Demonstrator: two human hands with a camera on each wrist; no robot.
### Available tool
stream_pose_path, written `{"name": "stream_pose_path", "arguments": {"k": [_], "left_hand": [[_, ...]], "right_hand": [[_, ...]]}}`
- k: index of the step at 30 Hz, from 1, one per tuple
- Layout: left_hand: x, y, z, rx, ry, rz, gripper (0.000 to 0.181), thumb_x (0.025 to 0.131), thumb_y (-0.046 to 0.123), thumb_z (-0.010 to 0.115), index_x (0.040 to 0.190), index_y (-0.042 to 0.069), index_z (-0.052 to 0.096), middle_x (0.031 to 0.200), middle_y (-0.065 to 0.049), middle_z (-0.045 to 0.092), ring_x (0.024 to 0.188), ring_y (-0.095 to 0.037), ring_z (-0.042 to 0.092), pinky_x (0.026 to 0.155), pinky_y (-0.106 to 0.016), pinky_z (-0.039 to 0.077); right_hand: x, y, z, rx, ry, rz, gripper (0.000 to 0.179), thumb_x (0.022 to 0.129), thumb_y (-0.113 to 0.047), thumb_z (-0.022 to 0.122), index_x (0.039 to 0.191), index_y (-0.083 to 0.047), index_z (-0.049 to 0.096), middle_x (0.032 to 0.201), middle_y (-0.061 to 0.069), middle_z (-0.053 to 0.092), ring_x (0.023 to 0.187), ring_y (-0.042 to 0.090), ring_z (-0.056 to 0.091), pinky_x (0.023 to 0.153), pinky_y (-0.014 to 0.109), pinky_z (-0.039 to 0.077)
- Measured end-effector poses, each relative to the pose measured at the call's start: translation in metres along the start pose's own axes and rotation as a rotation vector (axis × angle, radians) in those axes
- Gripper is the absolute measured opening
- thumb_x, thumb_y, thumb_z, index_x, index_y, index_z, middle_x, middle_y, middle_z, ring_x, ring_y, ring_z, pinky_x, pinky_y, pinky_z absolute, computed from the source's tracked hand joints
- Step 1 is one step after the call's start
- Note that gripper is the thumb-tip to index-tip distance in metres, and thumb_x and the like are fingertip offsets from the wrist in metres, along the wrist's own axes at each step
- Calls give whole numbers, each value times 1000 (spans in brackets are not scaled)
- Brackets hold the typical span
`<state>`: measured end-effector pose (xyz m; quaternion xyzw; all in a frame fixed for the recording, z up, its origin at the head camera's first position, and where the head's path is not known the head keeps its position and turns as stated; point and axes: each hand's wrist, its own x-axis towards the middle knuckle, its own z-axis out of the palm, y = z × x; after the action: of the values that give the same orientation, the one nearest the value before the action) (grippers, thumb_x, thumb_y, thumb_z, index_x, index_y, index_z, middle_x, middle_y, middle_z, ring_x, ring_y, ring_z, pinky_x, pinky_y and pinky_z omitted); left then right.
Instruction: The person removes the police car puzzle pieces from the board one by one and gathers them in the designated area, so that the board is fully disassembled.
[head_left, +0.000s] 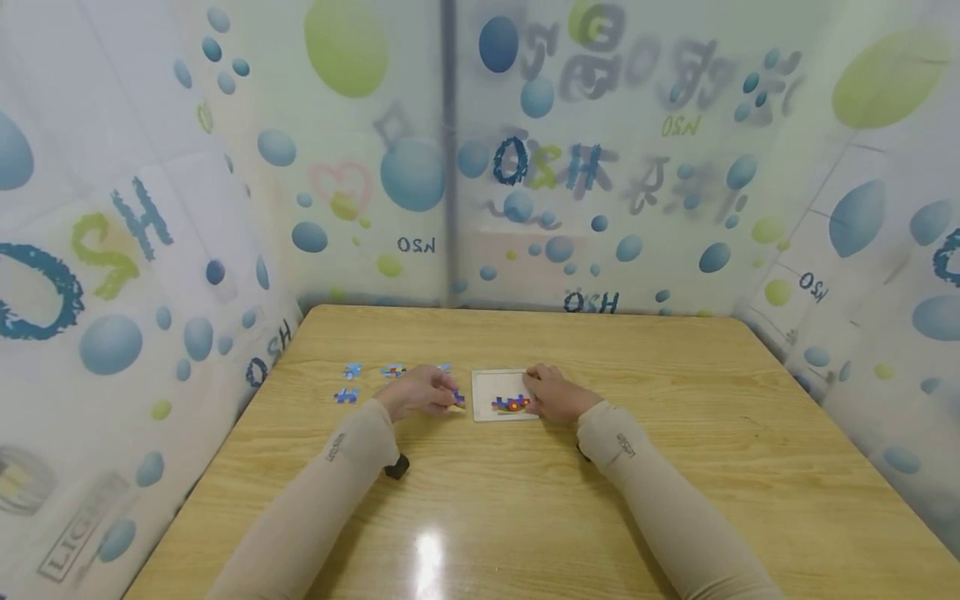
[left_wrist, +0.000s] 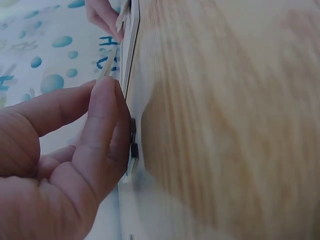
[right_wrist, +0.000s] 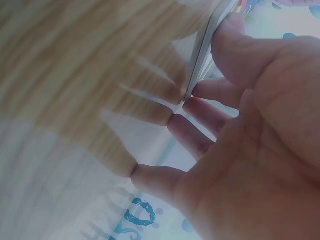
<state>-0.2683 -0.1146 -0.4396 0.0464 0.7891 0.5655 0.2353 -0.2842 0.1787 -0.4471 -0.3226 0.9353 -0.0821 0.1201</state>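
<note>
My left hand (head_left: pixel 426 392) pinches a jigsaw piece (head_left: pixel 459 399) between thumb and fingertips, just left of a white puzzle tray (head_left: pixel 483 383). From the left wrist view, the piece (left_wrist: pixel 106 64) is seen edge-on, tilted up above the table. My right hand (head_left: pixel 558 393) is at the tray's right side. Its thumb lies over the tray's rim (right_wrist: pixel 204 42), with a fingertip against the edge and other fingertips on the tabletop. Joined red, blue and yellow pieces (head_left: pixel 512 404) sit in the tray's lower right, beside the right thumb, their front edge slightly raised.
Loose blue jigsaw pieces (head_left: pixel 346 396) lie left of the left hand, with a multicoloured piece (head_left: pixel 392 371) farther back. One more piece (head_left: pixel 445 367) shows behind the left hand. Printed curtains (head_left: pixel 360 275) enclose the wooden table (head_left: pixel 675 367) at the back and sides.
</note>
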Motion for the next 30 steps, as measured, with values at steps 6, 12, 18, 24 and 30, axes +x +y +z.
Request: {"name": "stream_pose_path", "arguments": {"k": [6,12,18,24,30], "left_hand": [[-8,0,-7,-4,1,1,23,98,-5,60,121,-10,56,113,-20,63,91,-22,67,86,-34,60],[-10,1,-9,27,-9,-16,21,97,-5,61,118,-8,58,108,-18,64,88,-22,67,83,-33,60],[-13,0,-7,78,6,-38,20,94,-7,64,114,-7,59,106,-18,65,88,-23,68,82,-34,61],[-12,-2,-3,103,63,-70,19,92,-9,67,110,-6,61,100,-14,62,88,-24,68,79,-32,61],[-14,-2,0,152,121,-104,19,90,-8,70,108,-5,63,100,-14,60,87,-24,67,77,-31,62]], "right_hand": [[0,-2,-1,8,-11,19,60,107,-24,53,154,7,32,153,23,33,136,37,36,115,50,36],[0,-2,0,5,-9,22,59,107,-23,54,154,7,33,153,24,34,136,38,36,115,51,37],[-1,-3,0,15,-12,27,60,107,-23,54,154,7,32,154,24,33,138,39,34,115,51,36],[0,-3,-1,14,-8,23,59,107,-23,53,154,7,32,155,24,32,138,38,34,115,51,36],[0,-2,-1,19,-4,9,58,107,-22,54,153,7,34,154,25,32,138,39,35,114,51,37]]}}
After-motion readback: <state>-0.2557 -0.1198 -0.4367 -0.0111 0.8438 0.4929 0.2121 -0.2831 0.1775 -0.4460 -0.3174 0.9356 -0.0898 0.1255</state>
